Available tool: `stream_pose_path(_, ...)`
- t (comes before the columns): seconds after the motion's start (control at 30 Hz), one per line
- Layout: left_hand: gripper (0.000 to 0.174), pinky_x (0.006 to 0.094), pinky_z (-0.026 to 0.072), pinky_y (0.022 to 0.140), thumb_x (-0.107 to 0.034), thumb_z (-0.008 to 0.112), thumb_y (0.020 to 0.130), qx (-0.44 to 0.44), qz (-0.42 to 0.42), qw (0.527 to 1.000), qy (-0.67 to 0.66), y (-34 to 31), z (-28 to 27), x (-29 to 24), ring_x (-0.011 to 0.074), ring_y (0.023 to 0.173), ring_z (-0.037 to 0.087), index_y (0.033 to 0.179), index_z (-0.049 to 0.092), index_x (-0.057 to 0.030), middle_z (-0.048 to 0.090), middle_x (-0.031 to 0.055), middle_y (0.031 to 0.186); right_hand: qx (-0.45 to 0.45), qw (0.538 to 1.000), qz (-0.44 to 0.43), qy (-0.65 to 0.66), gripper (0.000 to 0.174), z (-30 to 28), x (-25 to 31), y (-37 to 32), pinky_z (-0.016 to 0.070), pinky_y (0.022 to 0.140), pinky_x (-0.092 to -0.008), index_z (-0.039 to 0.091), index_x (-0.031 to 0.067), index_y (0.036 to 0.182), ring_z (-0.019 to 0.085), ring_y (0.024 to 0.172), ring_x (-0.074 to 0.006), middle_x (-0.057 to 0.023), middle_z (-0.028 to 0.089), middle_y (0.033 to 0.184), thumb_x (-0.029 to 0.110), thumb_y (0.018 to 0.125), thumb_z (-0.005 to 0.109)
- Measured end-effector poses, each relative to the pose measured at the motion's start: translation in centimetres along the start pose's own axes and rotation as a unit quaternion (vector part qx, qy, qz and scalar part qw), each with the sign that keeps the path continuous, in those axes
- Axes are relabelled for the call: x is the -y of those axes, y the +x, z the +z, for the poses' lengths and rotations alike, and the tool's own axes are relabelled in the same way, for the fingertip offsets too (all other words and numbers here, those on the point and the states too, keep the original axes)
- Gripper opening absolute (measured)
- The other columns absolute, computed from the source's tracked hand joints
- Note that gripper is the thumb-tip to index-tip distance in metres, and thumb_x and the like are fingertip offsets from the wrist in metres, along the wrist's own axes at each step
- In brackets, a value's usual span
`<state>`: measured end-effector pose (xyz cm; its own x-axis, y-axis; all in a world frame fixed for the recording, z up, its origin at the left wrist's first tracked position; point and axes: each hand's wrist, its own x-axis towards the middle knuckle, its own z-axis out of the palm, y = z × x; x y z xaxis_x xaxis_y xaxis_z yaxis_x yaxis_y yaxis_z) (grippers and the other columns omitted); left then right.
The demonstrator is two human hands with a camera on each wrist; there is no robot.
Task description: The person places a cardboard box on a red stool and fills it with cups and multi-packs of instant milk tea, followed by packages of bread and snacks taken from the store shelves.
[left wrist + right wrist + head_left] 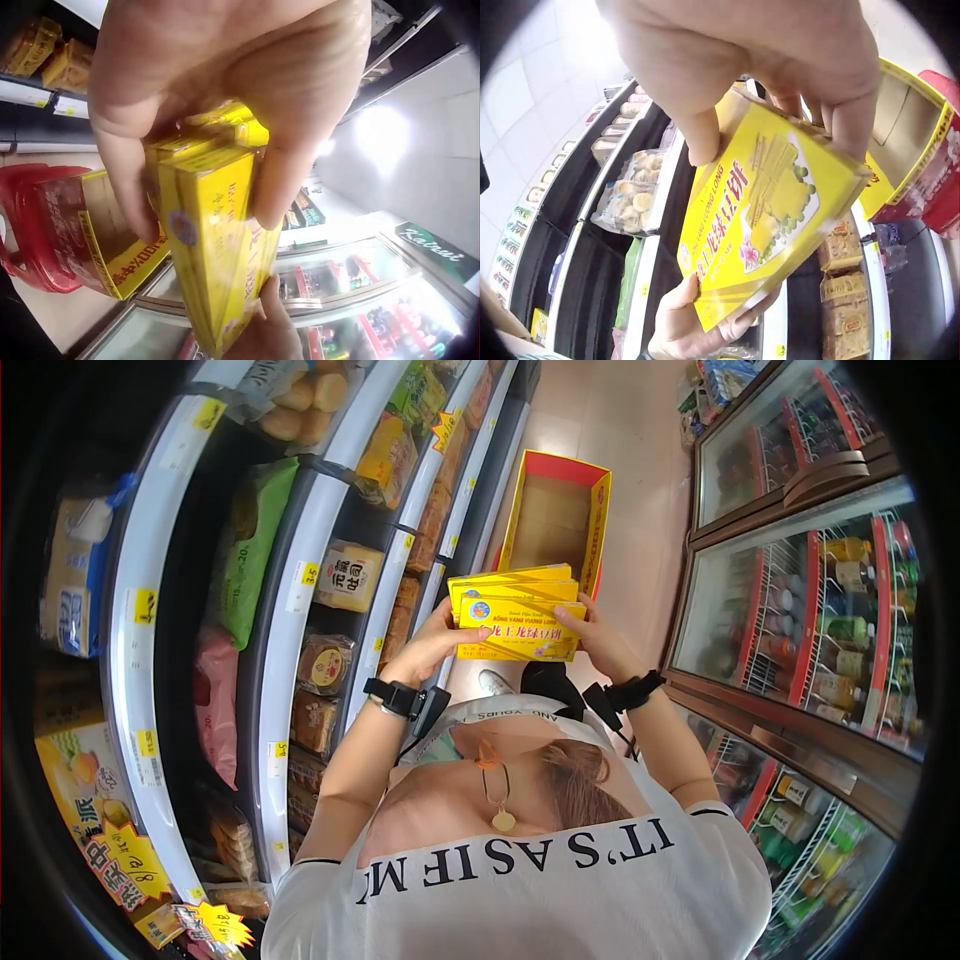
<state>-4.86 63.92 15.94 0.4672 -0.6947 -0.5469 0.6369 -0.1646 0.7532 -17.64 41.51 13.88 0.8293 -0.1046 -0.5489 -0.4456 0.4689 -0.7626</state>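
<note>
Both hands grip a small stack of flat yellow cake boxes (517,632) in front of the chest. Red lettering and a picture of green beans and yellow cakes mark the front box (761,195). My left hand (432,641) holds the stack's left end, thumb on the front face and fingers behind. At the right end, my right hand (598,637) has its thumb on the front box near the top corner. The boxes at the back stand slightly higher, fanned above the front one. Just beyond them is an open yellow-and-red carton (604,525), its brown bottom showing.
Shelves with packaged bread (348,575) and price tags run along the left. Glass-door drink coolers (800,620) line the right side. The tiled aisle floor (640,490) lies between. Under the carton is a red plastic object (52,262).
</note>
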Motion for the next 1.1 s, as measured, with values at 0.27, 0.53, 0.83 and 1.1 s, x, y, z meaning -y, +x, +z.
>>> stream_pose_path(0.27, 0.065, 0.0323, 0.0441, 0.09, -0.011, 0.07, 0.077, -0.001, -0.024, 0.999, 0.024, 6.7, 0.5, -0.2, 0.0195, 0.108, 0.052, 0.129, 0.033, -0.0007, 0.051, 0.0126, 0.12, 0.097, 0.993, -0.048, -0.05, 0.06, -5.5, 3.1, 6.1, 0.0419, 0.089, -0.0299, 0.042, 0.0053, 0.121, 0.054, 0.102, -0.0157, -0.0068, 0.056, 0.114, 0.016, 0.072, 0.075)
stream_pose_path(0.53, 0.073, 0.0315, 0.0426, 0.089, -0.04, 0.065, 0.08, -0.106, -0.097, 0.983, 0.115, 9.0, -0.8, 0.9, 0.0172, 0.109, 0.05, 0.133, 0.031, -0.0023, 0.049, 0.0135, 0.121, 0.037, 0.982, -0.014, -0.183, 0.063, -12.0, 5.6, 14.9, 0.0436, 0.088, -0.0321, 0.043, 0.0023, 0.117, 0.056, 0.1, -0.0192, -0.0093, 0.059, 0.108, 0.011, 0.065, 0.079)
stream_pose_path(0.83, 0.049, 0.0291, 0.0436, 0.083, -0.032, 0.06, 0.084, -0.292, -0.12, 0.949, 0.009, 3.5, -3.9, 5.5, 0.0157, 0.097, 0.056, 0.123, 0.046, -0.0058, 0.058, 0.0082, 0.11, -0.086, 0.919, 0.015, -0.383, 0.053, -14.8, -0.7, 25.7, 0.0505, 0.077, -0.0331, 0.038, -0.002, 0.108, 0.061, 0.088, -0.0221, -0.0161, 0.059, 0.1, 0.002, 0.069, 0.074)
stream_pose_path(1.1, 0.046, 0.0298, 0.0436, 0.084, -0.029, 0.058, 0.084, -0.395, -0.156, 0.904, -0.056, -1.5, -3.2, 8.5, 0.0166, 0.099, 0.057, 0.122, 0.047, -0.0051, 0.058, 0.0095, 0.112, -0.201, 0.959, 0.185, -0.07, 0.052, -9.4, -6.7, 29.0, 0.0559, 0.053, -0.0515, 0.03, -0.0013, 0.108, 0.061, 0.082, -0.0349, -0.0163, 0.052, 0.099, -0.009, 0.071, 0.066)
